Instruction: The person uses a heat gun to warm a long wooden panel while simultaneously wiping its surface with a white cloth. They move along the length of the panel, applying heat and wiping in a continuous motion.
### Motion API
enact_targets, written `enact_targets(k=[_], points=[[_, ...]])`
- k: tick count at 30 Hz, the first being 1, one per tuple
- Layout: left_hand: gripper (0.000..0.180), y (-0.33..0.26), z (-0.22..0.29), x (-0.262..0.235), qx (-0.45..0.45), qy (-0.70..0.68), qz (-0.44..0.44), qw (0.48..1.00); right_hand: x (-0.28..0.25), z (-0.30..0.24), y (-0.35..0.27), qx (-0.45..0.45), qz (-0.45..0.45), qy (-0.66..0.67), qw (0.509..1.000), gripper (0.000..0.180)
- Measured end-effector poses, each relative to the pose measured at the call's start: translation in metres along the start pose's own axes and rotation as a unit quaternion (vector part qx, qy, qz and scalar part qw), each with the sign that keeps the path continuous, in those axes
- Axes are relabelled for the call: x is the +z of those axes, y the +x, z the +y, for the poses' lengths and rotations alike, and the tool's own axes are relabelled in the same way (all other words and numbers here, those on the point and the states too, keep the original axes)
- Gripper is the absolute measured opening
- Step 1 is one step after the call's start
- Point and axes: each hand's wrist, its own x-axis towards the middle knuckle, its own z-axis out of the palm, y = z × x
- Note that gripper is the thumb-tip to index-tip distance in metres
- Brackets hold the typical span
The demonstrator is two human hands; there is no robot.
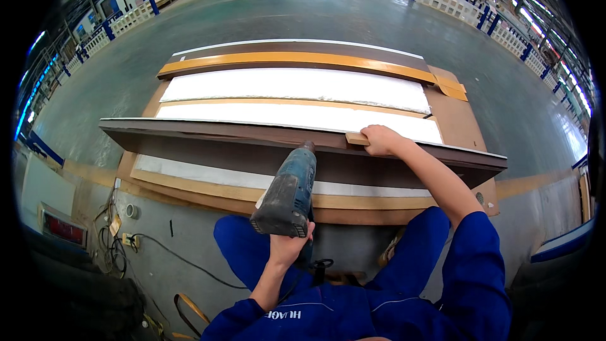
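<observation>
Head view: left hand (287, 243) is wrapped tight around the grip of a blue power tool (287, 192), fingers fully closed. The tool's nose points away from the person and touches the near face of a long dark brown panel (252, 136) standing on edge across the stack. Right hand (380, 141) sits up and to the right of the left hand, arm stretched out, fingers curled over the panel's top edge and pressing on a small wooden block (357, 139) just left of the knuckles. Beyond both hands lie white foam slabs (297, 85) and tan strips (297, 60) on a flat board. Below the left hand, a black cable (189, 262) runs over the concrete floor (315, 19) to a socket strip (130, 239) far left.
</observation>
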Motion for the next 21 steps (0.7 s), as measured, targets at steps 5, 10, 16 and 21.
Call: enact_targets(k=[5, 10, 16, 21], points=[[0.030, -0.001, 0.011, -0.013, -0.034, -0.063, -0.122, 0.990, -0.003, -0.016, 0.016, -0.017, -0.014, 0.037, 0.999, 0.029], [0.047, -0.014, 0.001, -0.023, -0.066, -0.117, -0.180, 0.974, -0.007, -0.038, 0.021, -0.008, -0.020, 0.051, 0.998, 0.028], [0.050, -0.012, 0.001, -0.020, -0.063, -0.179, -0.138, 0.972, -0.001, -0.035, 0.024, -0.016, -0.018, 0.036, 0.999, 0.027], [0.043, -0.006, 0.012, -0.030, -0.055, -0.128, -0.124, 0.983, -0.001, -0.033, 0.026, -0.030, 0.002, 0.015, 0.999, 0.026]])
